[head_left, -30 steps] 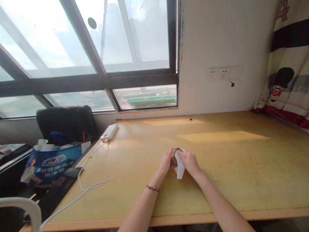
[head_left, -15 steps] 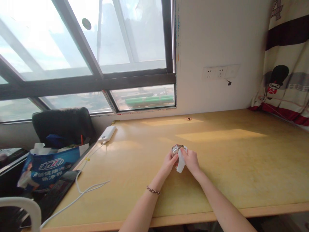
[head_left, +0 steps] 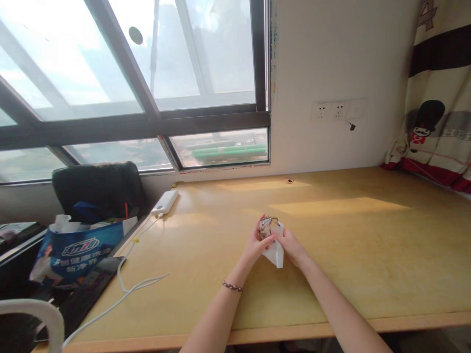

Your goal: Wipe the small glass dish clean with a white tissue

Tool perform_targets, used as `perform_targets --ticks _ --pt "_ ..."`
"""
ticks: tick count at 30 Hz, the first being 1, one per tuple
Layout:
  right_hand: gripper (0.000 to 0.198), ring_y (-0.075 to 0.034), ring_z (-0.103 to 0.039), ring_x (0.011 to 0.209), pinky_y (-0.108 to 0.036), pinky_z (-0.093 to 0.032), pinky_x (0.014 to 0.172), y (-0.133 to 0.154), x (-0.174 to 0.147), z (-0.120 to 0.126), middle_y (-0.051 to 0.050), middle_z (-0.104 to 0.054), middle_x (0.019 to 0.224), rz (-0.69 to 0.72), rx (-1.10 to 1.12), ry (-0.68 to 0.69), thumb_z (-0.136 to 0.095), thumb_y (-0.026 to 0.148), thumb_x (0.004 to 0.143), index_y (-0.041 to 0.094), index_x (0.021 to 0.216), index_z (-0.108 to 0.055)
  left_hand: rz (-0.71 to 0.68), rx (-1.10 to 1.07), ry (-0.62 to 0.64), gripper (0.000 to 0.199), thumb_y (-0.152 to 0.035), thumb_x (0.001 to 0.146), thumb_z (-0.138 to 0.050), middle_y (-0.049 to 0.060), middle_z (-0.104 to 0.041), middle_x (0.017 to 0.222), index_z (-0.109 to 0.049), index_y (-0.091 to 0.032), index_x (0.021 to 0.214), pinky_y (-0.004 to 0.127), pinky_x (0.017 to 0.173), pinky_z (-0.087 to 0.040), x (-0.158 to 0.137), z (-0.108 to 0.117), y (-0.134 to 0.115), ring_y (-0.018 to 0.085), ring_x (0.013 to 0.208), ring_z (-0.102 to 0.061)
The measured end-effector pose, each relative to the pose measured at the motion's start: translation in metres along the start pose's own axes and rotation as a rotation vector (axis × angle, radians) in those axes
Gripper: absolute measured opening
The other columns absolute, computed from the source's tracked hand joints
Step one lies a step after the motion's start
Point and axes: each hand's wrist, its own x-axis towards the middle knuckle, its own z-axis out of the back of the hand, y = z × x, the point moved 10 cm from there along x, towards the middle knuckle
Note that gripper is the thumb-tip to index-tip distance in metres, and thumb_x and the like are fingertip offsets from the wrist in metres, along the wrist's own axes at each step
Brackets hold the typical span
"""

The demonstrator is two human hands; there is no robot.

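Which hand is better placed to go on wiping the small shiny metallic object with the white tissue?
The right hand: it already pinches the white tissue against the small shiny metallic object. The left hand grips that object from the other side, steadying it above the wooden desk.

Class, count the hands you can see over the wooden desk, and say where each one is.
2. The left hand grips the small shiny object from its left side; the right hand presses a white tissue against it from the right. No others show.
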Motion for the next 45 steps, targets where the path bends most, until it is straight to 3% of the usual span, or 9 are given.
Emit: perform_targets --ticks 3,7,13,17,22,25,33,40,45 --pt "0.035 -0.018 -0.061 0.064 -0.025 -0.047 0.058 -0.003 0.000 -0.012 -0.008 -0.068 0.073 0.000 0.098 0.116 -0.063 0.040 0.064 0.011 0.084 -0.065 0.012 0.004 0.020 0.088 -0.029 0.063 -0.070 0.010 -0.054 0.116 -0.021 -0.026 0.136 0.018 0.048 -0.040 -0.001 -0.001 0.001 0.009 0.062 -0.053" --pt "0.028 -0.018 -0.059 0.062 -0.023 -0.042 0.053 -0.001 0.003 0.015 -0.006 -0.067 0.066 0.011 -0.233 -0.094 -0.057 0.036 0.067 0.011 0.074 -0.067 -0.022 -0.028 0.076 0.083 -0.028 0.065 -0.069 0.010 -0.056 0.115 -0.026 -0.023 0.135 0.021 0.063 -0.045 -0.003 -0.011 -0.006 0.015 0.080 -0.057" --pt "0.041 -0.017 -0.057 0.056 -0.023 -0.037 0.052 0.031 -0.004 0.024 -0.008 -0.065 0.060 0.175 -0.607 -0.222 -0.041 0.043 0.080 0.013 0.068 -0.068 0.042 0.029 -0.002 0.076 -0.036 0.066 -0.067 0.010 -0.062 0.102 -0.034 -0.019 0.132 0.018 0.051 -0.041 -0.004 -0.005 -0.005 0.009 0.061 -0.053" --pt "0.029 -0.018 -0.060 0.066 -0.022 -0.039 0.057 0.039 -0.010 0.019 -0.008 -0.068 0.073 0.219 -0.624 -0.231 -0.047 0.034 0.077 0.014 0.084 -0.066 0.079 -0.007 -0.024 0.068 -0.040 0.067 -0.064 0.009 -0.061 0.103 -0.042 -0.018 0.128 0.021 0.063 -0.045 -0.004 -0.003 -0.003 0.014 0.075 -0.056" --pt "0.032 -0.016 -0.058 0.059 -0.022 -0.037 0.054 0.044 -0.016 0.016 -0.007 -0.066 0.067 0.267 -0.653 -0.247 -0.044 0.039 0.079 0.015 0.078 -0.065 0.100 0.031 -0.053 0.065 -0.054 0.070 -0.054 0.004 -0.060 0.071 -0.050 -0.012 0.120 0.018 0.044 -0.037 -0.004 0.001 0.004 0.006 0.048 -0.045" --pt "0.040 -0.015 -0.053 0.051 -0.022 -0.033 0.049 0.043 -0.016 0.019 -0.005 -0.062 0.055 0.263 -0.653 -0.288 -0.040 0.043 0.081 0.015 0.065 -0.063 0.127 0.025 0.022 0.071 -0.059 0.070 -0.051 0.000 -0.053 0.059 -0.046 -0.010 0.121 0.017 0.039 -0.034 -0.004 -0.006 0.010 0.006 0.041 -0.042" --pt "0.052 -0.014 -0.051 0.046 -0.022 -0.032 0.045 0.022 -0.006 0.026 -0.005 -0.058 0.046 0.104 -0.455 -0.274 -0.034 0.049 0.081 0.014 0.050 -0.057 0.045 -0.053 0.139 0.092 -0.036 0.063 -0.069 0.009 -0.053 0.112 -0.014 -0.031 0.136 0.016 0.043 -0.039 -0.008 -0.024 -0.010 0.005 0.054 -0.049" --pt "0.034 -0.017 -0.059 0.063 -0.022 -0.039 0.057 0.035 -0.009 0.026 -0.007 -0.067 0.068 0.201 -0.536 -0.275 -0.044 0.038 0.078 0.013 0.079 -0.065 0.082 0.078 0.033 0.075 -0.044 0.068 -0.062 0.006 -0.061 0.089 -0.033 -0.021 0.132 0.015 0.037 -0.031 -0.006 -0.008 -0.003 0.003 0.046 -0.041" --pt "0.028 -0.018 -0.060 0.067 -0.023 -0.040 0.060 0.036 -0.010 0.026 -0.007 -0.068 0.074 0.212 -0.599 -0.293 -0.049 0.036 0.075 0.015 0.083 -0.065 0.101 0.120 -0.002 0.063 -0.054 0.071 -0.053 0.005 -0.060 0.075 -0.048 -0.015 0.120 0.019 0.039 -0.038 -0.003 -0.002 0.007 0.008 0.048 -0.048"
